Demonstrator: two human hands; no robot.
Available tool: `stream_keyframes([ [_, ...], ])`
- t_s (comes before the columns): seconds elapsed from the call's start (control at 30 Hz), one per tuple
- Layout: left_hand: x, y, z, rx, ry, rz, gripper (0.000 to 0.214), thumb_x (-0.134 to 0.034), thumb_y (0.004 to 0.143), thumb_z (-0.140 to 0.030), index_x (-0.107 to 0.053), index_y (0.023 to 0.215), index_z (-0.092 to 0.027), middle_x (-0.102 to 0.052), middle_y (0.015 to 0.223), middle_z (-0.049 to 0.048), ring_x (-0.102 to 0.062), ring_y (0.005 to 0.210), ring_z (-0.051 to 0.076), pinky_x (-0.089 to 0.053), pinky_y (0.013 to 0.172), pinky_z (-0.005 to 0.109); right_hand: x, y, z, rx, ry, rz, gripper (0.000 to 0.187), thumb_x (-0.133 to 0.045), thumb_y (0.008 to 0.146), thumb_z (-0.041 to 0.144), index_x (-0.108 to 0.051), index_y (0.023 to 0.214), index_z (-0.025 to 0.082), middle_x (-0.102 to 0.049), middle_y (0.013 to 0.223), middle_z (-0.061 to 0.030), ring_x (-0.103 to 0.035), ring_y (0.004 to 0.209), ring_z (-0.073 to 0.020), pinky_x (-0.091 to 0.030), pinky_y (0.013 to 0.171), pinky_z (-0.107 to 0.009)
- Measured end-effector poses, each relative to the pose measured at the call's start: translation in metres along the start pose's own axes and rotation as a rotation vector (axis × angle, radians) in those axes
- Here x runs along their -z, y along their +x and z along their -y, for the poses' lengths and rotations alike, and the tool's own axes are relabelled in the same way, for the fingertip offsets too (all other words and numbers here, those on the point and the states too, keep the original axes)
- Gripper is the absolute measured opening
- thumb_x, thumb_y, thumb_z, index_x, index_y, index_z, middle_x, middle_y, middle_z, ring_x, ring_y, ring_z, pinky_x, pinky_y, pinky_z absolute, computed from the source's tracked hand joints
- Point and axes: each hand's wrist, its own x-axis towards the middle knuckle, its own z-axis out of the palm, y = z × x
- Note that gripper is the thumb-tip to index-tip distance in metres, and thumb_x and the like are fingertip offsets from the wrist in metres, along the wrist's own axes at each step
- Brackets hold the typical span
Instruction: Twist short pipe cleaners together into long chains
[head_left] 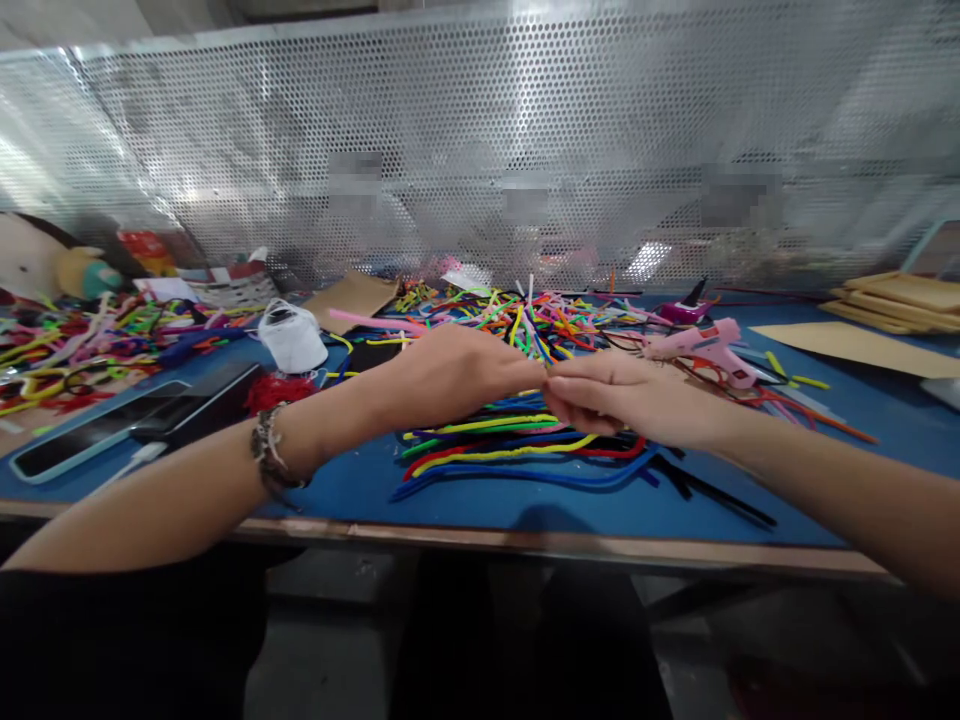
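Note:
My left hand (pixel 465 365) and my right hand (pixel 615 395) meet at the fingertips above the table, both closed in a pinch. A pink pipe cleaner (pixel 375 321) sticks out to the left from behind my left hand and appears held in it. What my right fingers pinch is hidden. Below the hands lies a loose row of long pipe cleaners (pixel 517 452) in blue, red, yellow and green. A tangled heap of short coloured pipe cleaners (pixel 517 315) spreads behind them.
A pink glue gun (pixel 716 350) lies beyond my right hand. To the left are a white cup-shaped item (pixel 292 337), a phone (pixel 97 430), a black box (pixel 202 400) and more pipe cleaners (pixel 97 345). Brown cardboard (pixel 900 305) lies at right. A perforated metal panel (pixel 480 130) closes the back.

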Motion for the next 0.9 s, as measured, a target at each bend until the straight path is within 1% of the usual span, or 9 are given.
stream_keyframes([
  [0.13, -0.004, 0.003, 0.008, 0.367, -0.733, 0.279, 0.026, -0.035, 0.085, -0.023, -0.052, 0.068, -0.012, -0.035, 0.05, -0.0054, -0.032, 0.043, 0.004, -0.026, 0.041, 0.015, 0.011, 0.003, 0.007, 0.278, -1.12, -0.251, 0.026, -0.028, 0.086, 0.013, -0.051, 0.074, 0.015, -0.048, 0.056, -0.0004, -0.039, 0.052, -0.0122, -0.026, 0.054, -0.027],
  [0.23, -0.001, 0.003, 0.011, 0.487, -1.145, 0.348, 0.026, -0.032, 0.087, -0.025, -0.047, 0.069, -0.014, -0.029, 0.049, -0.006, -0.026, 0.04, 0.005, -0.023, 0.037, 0.015, 0.008, 0.003, 0.013, 0.429, -1.457, -0.356, 0.024, -0.029, 0.086, 0.01, -0.052, 0.08, 0.014, -0.051, 0.063, -0.0031, -0.042, 0.061, -0.0151, -0.027, 0.056, -0.028],
  [0.33, 0.0, 0.003, 0.01, 0.504, -1.181, 0.326, 0.028, -0.029, 0.087, -0.026, -0.042, 0.066, -0.015, -0.027, 0.047, -0.0066, -0.025, 0.039, 0.005, -0.024, 0.036, 0.015, 0.002, 0.004, 0.011, 0.358, -1.351, -0.405, 0.026, -0.027, 0.084, 0.008, -0.05, 0.075, 0.015, -0.049, 0.062, -0.0034, -0.041, 0.061, -0.0148, -0.024, 0.05, -0.026],
  [0.4, -0.002, 0.002, 0.01, 0.442, -0.914, 0.275, 0.029, -0.031, 0.087, -0.027, -0.046, 0.065, -0.014, -0.032, 0.048, -0.0057, -0.031, 0.041, 0.005, -0.026, 0.039, 0.015, 0.002, 0.005, 0.008, 0.229, -1.165, -0.345, 0.024, -0.028, 0.083, 0.009, -0.048, 0.071, 0.016, -0.045, 0.058, -0.0018, -0.038, 0.055, -0.013, -0.021, 0.047, -0.025],
  [0.57, -0.004, -0.004, 0.009, -0.003, 0.068, -0.044, 0.033, -0.027, 0.089, -0.019, -0.055, 0.073, -0.013, -0.049, 0.052, -0.0028, -0.042, 0.046, 0.008, -0.029, 0.044, 0.02, 0.008, 0.006, 0.011, 0.053, -0.335, -0.158, 0.021, -0.033, 0.083, 0.021, -0.037, 0.063, 0.017, -0.035, 0.054, 0.0039, -0.031, 0.048, -0.0069, -0.025, 0.047, -0.021],
  [0.63, -0.003, -0.005, 0.009, -0.182, 0.287, -0.156, 0.03, -0.029, 0.088, -0.015, -0.055, 0.073, -0.014, -0.051, 0.051, -0.003, -0.043, 0.046, 0.009, -0.028, 0.044, 0.022, 0.006, 0.005, 0.012, 0.011, 0.063, -0.062, 0.023, -0.026, 0.085, 0.024, -0.032, 0.063, 0.019, -0.025, 0.049, 0.0067, -0.026, 0.041, -0.006, -0.025, 0.042, -0.019],
  [0.7, -0.002, -0.004, 0.009, -0.264, 0.362, -0.198, 0.026, -0.032, 0.087, -0.015, -0.055, 0.074, -0.015, -0.051, 0.051, -0.0039, -0.042, 0.045, 0.009, -0.028, 0.044, 0.023, 0.003, 0.004, 0.011, -0.035, 0.272, 0.005, 0.023, -0.019, 0.086, 0.027, -0.027, 0.065, 0.021, -0.014, 0.048, 0.0087, -0.017, 0.036, -0.0063, -0.022, 0.036, -0.019],
  [0.8, -0.004, 0.0, 0.01, -0.091, 0.185, -0.075, 0.032, -0.027, 0.089, -0.018, -0.054, 0.073, -0.015, -0.046, 0.05, -0.0038, -0.039, 0.044, 0.008, -0.026, 0.043, 0.022, 0.003, 0.005, 0.004, -0.072, 0.127, -0.066, 0.022, -0.02, 0.085, 0.028, -0.031, 0.067, 0.02, -0.021, 0.048, 0.0077, -0.022, 0.038, -0.0062, -0.021, 0.037, -0.019],
  [0.9, -0.008, 0.004, 0.01, 0.228, -0.372, 0.109, 0.035, -0.028, 0.088, -0.025, -0.05, 0.064, -0.013, -0.037, 0.048, -0.005, -0.033, 0.043, 0.006, -0.027, 0.042, 0.018, 0.011, 0.007, 0.001, -0.089, -0.411, -0.146, 0.017, -0.033, 0.082, 0.026, -0.041, 0.07, 0.018, -0.036, 0.053, 0.0034, -0.028, 0.044, -0.0071, -0.016, 0.042, -0.022],
])
